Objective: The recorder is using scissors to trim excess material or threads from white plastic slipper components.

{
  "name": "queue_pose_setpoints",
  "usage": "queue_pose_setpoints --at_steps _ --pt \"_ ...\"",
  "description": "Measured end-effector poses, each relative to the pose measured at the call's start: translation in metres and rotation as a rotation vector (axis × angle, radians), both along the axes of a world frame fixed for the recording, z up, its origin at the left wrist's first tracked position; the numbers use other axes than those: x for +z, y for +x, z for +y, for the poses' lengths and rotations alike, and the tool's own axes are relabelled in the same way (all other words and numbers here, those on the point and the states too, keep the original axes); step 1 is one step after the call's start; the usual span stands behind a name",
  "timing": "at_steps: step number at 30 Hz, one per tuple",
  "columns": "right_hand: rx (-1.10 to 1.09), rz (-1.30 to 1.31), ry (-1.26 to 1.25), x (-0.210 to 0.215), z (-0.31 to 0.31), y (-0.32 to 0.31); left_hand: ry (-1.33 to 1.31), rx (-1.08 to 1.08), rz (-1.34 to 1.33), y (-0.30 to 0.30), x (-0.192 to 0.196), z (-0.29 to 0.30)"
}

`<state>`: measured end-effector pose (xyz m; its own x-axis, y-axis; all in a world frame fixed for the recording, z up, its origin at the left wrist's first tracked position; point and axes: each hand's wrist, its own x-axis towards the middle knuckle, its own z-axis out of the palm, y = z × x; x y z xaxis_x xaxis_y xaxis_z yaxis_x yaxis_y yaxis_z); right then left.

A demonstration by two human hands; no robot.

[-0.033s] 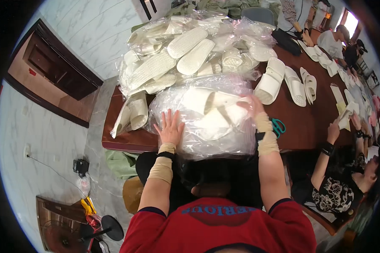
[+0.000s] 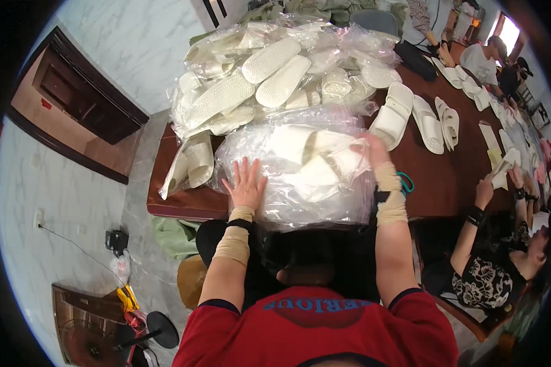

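Smoothing, I'd judge: my left hand [image 2: 247, 188] splayed wide on clear crinkled plastic sheeting [image 2: 312, 214], right hand [image 2: 376, 153] blurred, grip unclear; next needs steady pressure.

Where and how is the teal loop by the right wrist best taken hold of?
Probably by the outer curve of the teal loop, coming from the right: that curve lies exposed on the brown tabletop, and its open ring should give fingertips an edge to pinch. The bandaged right wrist blocks the left side, hiding whatever joins the loop.
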<state>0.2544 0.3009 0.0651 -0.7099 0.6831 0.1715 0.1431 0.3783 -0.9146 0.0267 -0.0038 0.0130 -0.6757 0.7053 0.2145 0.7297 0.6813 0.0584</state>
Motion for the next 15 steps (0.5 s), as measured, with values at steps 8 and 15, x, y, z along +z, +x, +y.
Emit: queue_pose_setpoints --at_steps 8,15 --pt "-0.455 -0.071 0.137 0.048 0.033 0.113 0.024 0.039 -0.013 0.006 0.006 0.000" --pt "-1.024 0.505 0.360 0.116 -0.004 0.139 0.012 0.049 -0.028 0.005 0.004 0.001"
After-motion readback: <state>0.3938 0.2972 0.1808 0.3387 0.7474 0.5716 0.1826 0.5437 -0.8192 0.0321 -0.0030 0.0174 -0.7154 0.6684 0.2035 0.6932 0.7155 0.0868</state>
